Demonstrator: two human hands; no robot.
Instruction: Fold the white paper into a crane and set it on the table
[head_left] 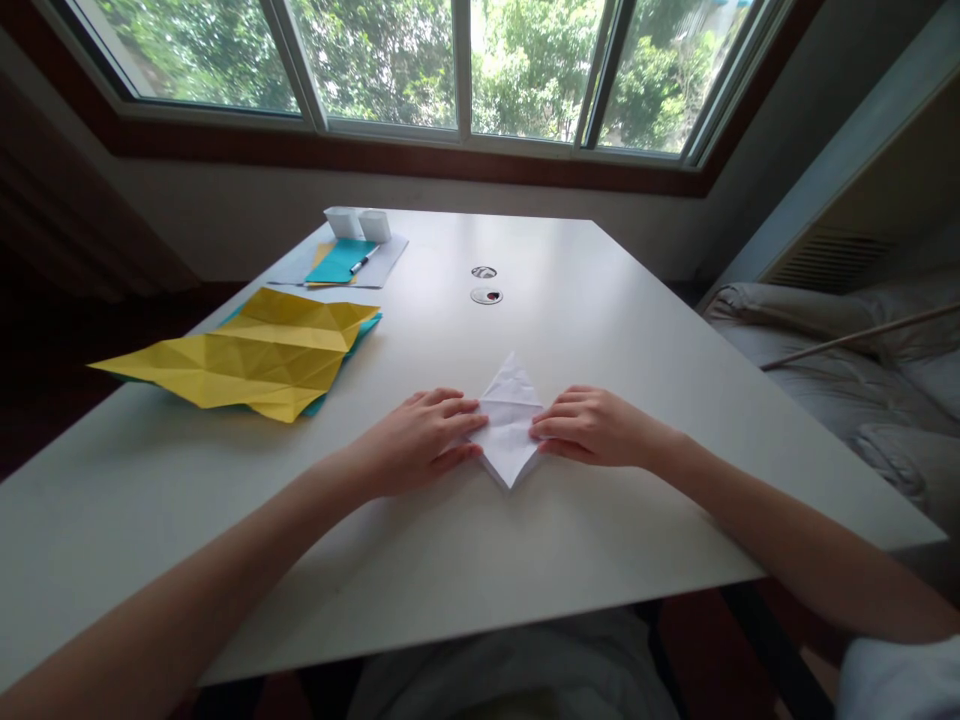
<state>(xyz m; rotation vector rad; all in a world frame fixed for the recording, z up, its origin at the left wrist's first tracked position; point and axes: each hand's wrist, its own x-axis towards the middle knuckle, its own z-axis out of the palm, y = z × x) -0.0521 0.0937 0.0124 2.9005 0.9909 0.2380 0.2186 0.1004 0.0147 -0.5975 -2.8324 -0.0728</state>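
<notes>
A sheet of white paper [511, 425], folded into a layered diamond with creases across it, lies on the white table in front of me. At its left corner, my left hand [420, 440] has the fingertips on top and the thumb against the lower edge, closed on the paper. My right hand [589, 425] grips the opposite corner in much the same way, fingers curled and thumb low. One point of the diamond faces me and the other faces the window. Under the fingertips, the side corners are hidden.
Creased yellow paper [262, 350] lies on teal paper [313, 408] at the left. Farther back are smaller teal sheets [341, 262], a pen [364, 261] and white folded boxes [375, 225]. Two round grommets [486, 296] are set in the white table [585, 300].
</notes>
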